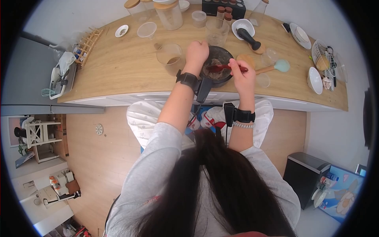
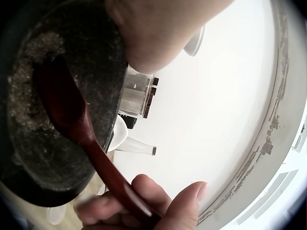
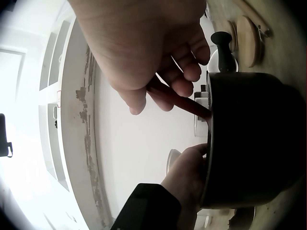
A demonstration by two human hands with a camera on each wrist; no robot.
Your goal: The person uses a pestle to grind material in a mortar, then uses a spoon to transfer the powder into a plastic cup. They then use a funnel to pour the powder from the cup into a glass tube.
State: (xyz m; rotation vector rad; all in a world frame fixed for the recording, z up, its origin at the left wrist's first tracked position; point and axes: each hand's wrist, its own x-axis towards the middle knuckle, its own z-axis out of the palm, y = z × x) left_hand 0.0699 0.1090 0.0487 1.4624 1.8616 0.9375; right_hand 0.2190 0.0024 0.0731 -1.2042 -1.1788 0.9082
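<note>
A dark stone mortar point(image 1: 220, 79) stands near the counter's front edge, with brownish crushed bits point(image 2: 36, 86) inside it. My left hand point(image 1: 196, 55) grips its far-left rim; the fingers are partly hidden by the wall. In my right hand point(image 1: 242, 77) a dark red spoon point(image 1: 225, 68) is held by its handle between thumb and fingers. The spoon's bowl point(image 2: 60, 98) lies in the crushed bits. From the right wrist view, the spoon handle point(image 3: 177, 98) slants down over the mortar's rim, close to the left hand point(image 3: 187, 172).
Left of the mortar is a clear jug point(image 1: 169, 57) with brown contents. Behind stand a clear container point(image 1: 217, 33) and a white bowl point(image 1: 239, 25) holding a black pestle point(image 1: 248, 38). A pale green spatula point(image 1: 281, 65) lies to the right, near a white bowl point(image 1: 314, 80).
</note>
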